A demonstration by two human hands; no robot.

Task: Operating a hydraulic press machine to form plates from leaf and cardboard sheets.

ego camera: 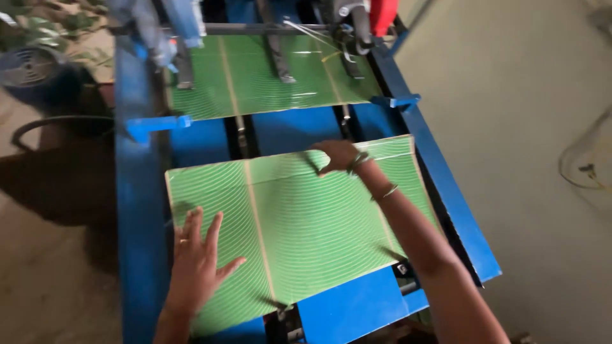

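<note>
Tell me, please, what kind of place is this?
Probably a small workshop or factory. A blue machine frame carries green sheets, the hands press one flat, and a bare concrete floor surrounds it.

One head-worn camera looks steeply down from close above the long blue metal machine bed (143, 210), facing its far end.

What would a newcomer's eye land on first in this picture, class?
The bright green sheet with curved white lines fills the middle of the blue machine bed. The left hand lies flat on its near left part, the right hand at its far edge. A second green sheet lies beyond.
</note>
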